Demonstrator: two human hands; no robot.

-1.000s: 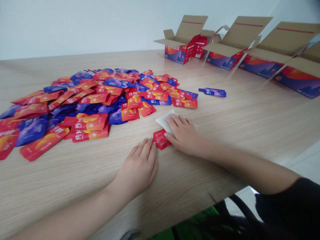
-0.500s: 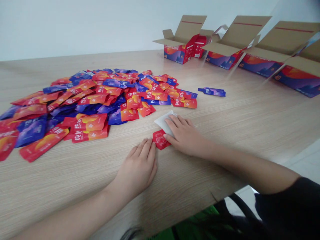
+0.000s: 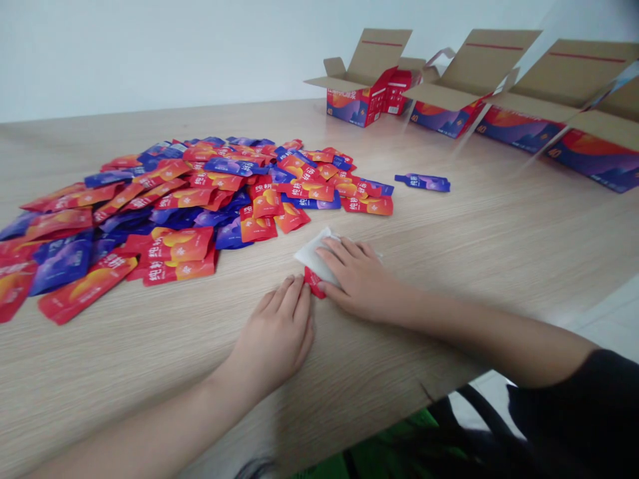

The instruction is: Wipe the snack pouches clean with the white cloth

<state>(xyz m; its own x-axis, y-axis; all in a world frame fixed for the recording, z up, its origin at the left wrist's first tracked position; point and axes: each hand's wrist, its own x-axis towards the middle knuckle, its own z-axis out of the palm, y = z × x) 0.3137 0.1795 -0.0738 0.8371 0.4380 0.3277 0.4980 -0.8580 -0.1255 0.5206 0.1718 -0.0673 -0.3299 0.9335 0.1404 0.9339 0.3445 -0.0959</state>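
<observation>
On the table in front of me a red pouch (image 3: pixel 313 282) lies flat, mostly covered. The fingers of my left hand (image 3: pixel 279 326) are pressed together on its left end and hold it against the tabletop. My right hand (image 3: pixel 357 273) presses a folded white cloth (image 3: pixel 315 254) down over the pouch, fingers stretched across the cloth. Only a small red strip of the pouch shows between the two hands. Beyond them a large heap of red-orange pouches (image 3: pixel 180 246) and blue-purple pouches (image 3: pixel 229 234) spreads to the left.
A single blue pouch (image 3: pixel 423 183) lies apart, right of the heap. Several open printed cartons (image 3: pixel 349 106) stand along the back right with flaps raised. The wood-grain table (image 3: pixel 499 246) ends at a near edge by my body. A pale wall rises behind.
My right hand has slid left and slightly toward me with the white cloth, covering more of the red pouch. My left hand has stayed in place.
</observation>
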